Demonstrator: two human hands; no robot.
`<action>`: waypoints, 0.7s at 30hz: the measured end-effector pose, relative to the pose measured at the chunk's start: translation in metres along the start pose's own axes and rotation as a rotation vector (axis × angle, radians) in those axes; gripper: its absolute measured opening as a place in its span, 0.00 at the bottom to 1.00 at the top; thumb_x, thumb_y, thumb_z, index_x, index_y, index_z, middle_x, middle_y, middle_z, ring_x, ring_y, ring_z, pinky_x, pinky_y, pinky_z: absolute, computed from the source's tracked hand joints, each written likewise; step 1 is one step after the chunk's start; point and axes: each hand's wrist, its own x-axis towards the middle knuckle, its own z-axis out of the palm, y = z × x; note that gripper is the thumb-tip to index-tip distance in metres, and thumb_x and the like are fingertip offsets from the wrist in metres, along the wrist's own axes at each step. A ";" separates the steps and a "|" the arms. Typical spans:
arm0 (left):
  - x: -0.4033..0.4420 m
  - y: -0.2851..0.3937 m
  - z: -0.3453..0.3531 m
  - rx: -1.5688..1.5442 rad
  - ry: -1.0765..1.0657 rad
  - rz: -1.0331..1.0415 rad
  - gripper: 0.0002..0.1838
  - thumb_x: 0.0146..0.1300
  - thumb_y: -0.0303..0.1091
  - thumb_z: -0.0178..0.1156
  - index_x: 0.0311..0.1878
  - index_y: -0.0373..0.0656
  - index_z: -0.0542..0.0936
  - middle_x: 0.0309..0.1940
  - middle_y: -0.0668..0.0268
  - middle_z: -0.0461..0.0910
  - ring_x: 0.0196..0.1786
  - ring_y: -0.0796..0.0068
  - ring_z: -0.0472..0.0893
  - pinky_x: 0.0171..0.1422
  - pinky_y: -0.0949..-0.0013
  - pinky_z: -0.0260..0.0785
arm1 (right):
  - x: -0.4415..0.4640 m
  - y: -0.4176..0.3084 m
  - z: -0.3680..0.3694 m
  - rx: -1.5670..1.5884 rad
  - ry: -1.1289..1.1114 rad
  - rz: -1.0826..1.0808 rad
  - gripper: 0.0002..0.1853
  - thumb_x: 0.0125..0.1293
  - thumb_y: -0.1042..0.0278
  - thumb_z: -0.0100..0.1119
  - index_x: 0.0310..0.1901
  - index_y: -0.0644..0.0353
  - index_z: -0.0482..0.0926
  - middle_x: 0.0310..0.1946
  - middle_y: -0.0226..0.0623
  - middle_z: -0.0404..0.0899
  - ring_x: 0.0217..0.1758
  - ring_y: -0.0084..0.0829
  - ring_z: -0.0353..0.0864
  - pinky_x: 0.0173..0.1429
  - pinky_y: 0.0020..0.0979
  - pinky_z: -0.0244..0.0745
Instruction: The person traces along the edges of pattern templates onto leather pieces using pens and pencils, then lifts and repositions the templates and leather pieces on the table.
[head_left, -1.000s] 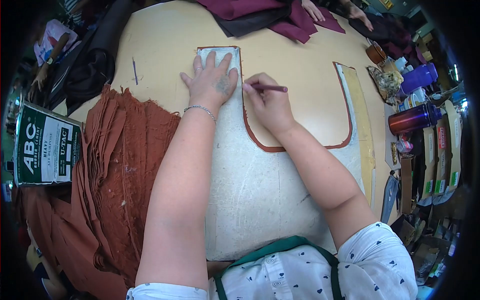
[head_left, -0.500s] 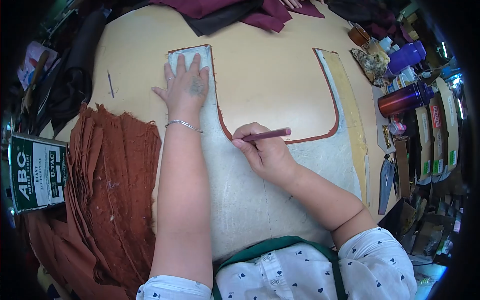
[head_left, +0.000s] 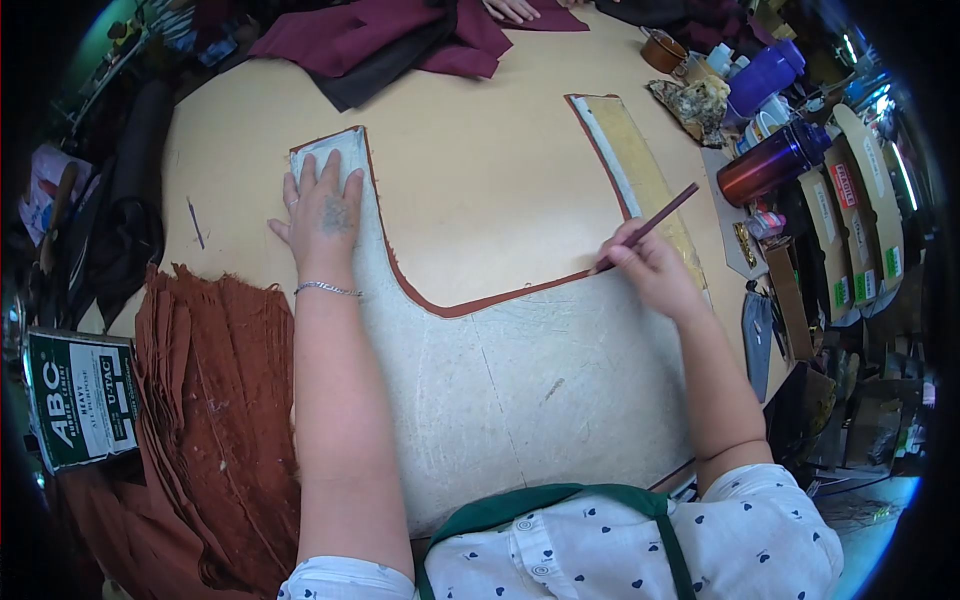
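A large pale grey pattern piece (head_left: 520,390) with a deep U-shaped cutout lies flat before me. Rust-brown fabric (head_left: 480,304) shows as a narrow strip along the cutout's edge. My left hand (head_left: 327,215) rests flat on the pattern's upper left arm, fingers spread. In my right hand (head_left: 650,268) is a dark maroon pencil (head_left: 665,213), its tip at the cutout's edge on the right side of the curve. The pencil's upper end slants up and to the right.
Frayed rust-brown fabric (head_left: 215,380) is stacked at left, beside a green cement can (head_left: 85,400). Maroon cloth (head_left: 360,40) and another person's hand (head_left: 512,10) are at the far edge. A purple-orange bottle (head_left: 770,165) and scissors (head_left: 758,340) lie at right.
My right hand has moved the pencil rightward along the cutout's edge, from the left bend to the right side. My left hand stays flat on the pattern. The whole view has shifted and turned somewhat.
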 end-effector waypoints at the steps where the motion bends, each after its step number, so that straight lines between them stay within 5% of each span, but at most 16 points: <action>1: 0.000 0.000 0.000 -0.001 0.000 0.000 0.25 0.62 0.53 0.45 0.62 0.60 0.65 0.67 0.70 0.53 0.70 0.62 0.48 0.65 0.34 0.36 | 0.002 0.002 -0.016 -0.020 0.005 0.021 0.03 0.64 0.75 0.48 0.36 0.62 0.66 0.31 0.32 0.74 0.38 0.24 0.76 0.46 0.25 0.71; 13: 0.000 0.000 0.000 -0.004 0.015 0.004 0.25 0.62 0.52 0.47 0.61 0.58 0.66 0.67 0.69 0.54 0.70 0.62 0.49 0.65 0.34 0.36 | 0.133 -0.026 -0.083 -0.447 -0.059 0.183 0.02 0.65 0.67 0.49 0.37 0.52 0.68 0.31 0.24 0.76 0.35 0.17 0.76 0.38 0.21 0.67; 21: -0.001 0.000 0.001 0.001 0.035 0.011 0.25 0.62 0.52 0.46 0.61 0.58 0.66 0.67 0.68 0.54 0.69 0.62 0.49 0.64 0.33 0.37 | 0.225 -0.002 -0.076 -0.178 0.176 -0.030 0.06 0.65 0.63 0.50 0.39 0.53 0.70 0.33 0.27 0.77 0.35 0.19 0.77 0.35 0.20 0.69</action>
